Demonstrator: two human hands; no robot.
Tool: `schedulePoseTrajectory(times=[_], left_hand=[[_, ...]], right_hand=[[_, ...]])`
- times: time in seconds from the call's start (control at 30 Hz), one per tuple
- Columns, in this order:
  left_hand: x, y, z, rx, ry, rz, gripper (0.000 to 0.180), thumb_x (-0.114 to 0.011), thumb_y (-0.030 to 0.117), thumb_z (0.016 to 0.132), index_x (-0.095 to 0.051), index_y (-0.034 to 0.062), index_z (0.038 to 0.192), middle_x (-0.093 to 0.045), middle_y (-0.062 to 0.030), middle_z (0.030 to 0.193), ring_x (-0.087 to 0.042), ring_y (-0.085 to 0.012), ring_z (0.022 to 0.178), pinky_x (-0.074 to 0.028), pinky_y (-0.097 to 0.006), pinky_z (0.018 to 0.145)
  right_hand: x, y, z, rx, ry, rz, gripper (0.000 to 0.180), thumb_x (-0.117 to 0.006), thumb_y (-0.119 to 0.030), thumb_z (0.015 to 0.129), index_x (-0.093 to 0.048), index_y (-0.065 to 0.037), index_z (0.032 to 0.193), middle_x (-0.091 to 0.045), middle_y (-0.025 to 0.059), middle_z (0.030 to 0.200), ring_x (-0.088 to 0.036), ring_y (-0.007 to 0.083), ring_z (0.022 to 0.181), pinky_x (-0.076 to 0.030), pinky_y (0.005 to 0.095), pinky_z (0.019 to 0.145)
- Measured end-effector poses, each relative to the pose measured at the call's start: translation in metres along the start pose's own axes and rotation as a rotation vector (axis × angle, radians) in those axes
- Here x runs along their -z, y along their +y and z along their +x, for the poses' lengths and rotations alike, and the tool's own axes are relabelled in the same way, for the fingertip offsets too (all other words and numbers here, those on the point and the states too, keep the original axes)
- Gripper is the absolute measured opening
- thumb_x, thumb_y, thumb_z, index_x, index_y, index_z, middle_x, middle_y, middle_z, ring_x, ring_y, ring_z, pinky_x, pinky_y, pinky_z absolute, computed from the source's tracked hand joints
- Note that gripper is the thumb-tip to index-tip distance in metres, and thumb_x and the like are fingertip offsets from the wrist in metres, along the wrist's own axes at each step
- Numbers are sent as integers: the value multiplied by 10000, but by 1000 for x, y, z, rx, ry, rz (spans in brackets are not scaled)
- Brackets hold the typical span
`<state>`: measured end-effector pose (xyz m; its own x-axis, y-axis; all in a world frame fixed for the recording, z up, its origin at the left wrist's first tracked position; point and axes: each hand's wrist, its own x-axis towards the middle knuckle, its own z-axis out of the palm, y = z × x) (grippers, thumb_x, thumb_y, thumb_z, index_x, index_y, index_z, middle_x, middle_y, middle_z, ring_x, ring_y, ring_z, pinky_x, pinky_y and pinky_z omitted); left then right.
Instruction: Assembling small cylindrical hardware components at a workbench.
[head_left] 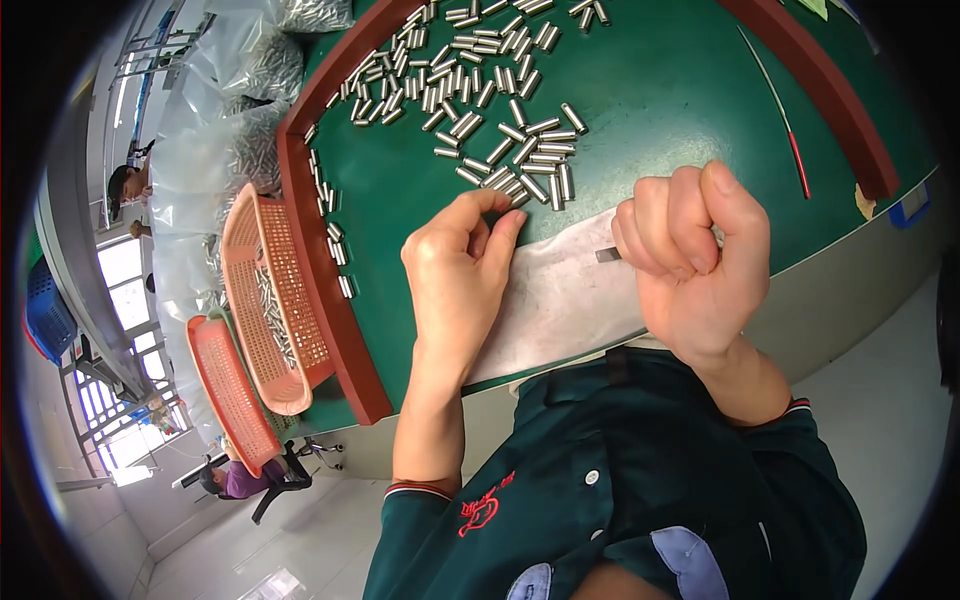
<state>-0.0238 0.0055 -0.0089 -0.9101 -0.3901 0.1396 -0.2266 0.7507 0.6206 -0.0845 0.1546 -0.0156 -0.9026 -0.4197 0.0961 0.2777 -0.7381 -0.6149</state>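
**Loose pins could scatter off the counter edge**

Left to right, I see the orange basket (265, 300) hanging off the counter (680, 90) rim; a nudge could tip it. My left hand (460, 275) pinches at the metal pins (500, 140), its grip partly closed. My right hand (695, 255) is clenched, contents hidden; pins there could slip.

green table top (680, 110) with dark red raised border (330, 300), silver metal pins (500, 120) spread over it, pale grey sheet (560, 290) at the near edge, salmon-pink perforated baskets (265, 290) off the left edge, thin white rod with red tip (785, 120) toward the right edge, dark green shirt (640, 480) with red embroidery
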Motion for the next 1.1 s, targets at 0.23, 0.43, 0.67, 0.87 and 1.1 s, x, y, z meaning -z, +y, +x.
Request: schedulePoseTrajectory(times=[0.23, 0.43, 0.67, 0.87, 1.1], left_hand=[[13, -2, -8, 9, -26, -20, 102, -656, 5, 682, -584, -4, 754, -326, -20, 475, -306, -82, 425, -272, -237, 399], [22, -5, -37, 74, -164, -76, 102, -666, -1, 677, -586, -10, 741, -408, -33, 501, -334, -93, 431, -292, -235, 405], [18, -12, -41, -11, -85, -70, 97, -680, 23, 679, -614, 11, 748, -561, -71, 618, -466, -141, 458, -379, -244, 439], [17, -15, -43, -26, -60, -104, 99, -683, 32, 678, -616, 16, 749, -569, -76, 629, -515, -171, 480, -398, -256, 448], [17, -17, -42, -57, -58, -87, 98, -683, 36, 673, -618, 26, 746, -551, -79, 613, -521, -195, 481, -399, -270, 443]], right_hand=[[-9, 1, 3, 12, -58, -9, 404, -250, -237, 891, -250, -144, 498, -251, -35, 434, -147, 75, 403, -174, 239, 411], [-28, 14, 6, -94, -35, 12, 403, -256, -224, 887, -242, -141, 493, -241, -34, 426, -141, 74, 403, -160, 241, 400], [-36, 27, 8, -156, -6, -63, 413, -268, -236, 882, -238, -136, 483, -230, -31, 415, -139, 76, 399, -156, 244, 395], [-36, 30, 9, -158, -14, -59, 416, -266, -244, 883, -238, -137, 482, -232, -30, 415, -140, 77, 399, -161, 244, 398], [-35, 31, 9, -145, -45, -49, 413, -272, -249, 882, -243, -138, 485, -240, -30, 418, -142, 75, 399, -163, 243, 400]])
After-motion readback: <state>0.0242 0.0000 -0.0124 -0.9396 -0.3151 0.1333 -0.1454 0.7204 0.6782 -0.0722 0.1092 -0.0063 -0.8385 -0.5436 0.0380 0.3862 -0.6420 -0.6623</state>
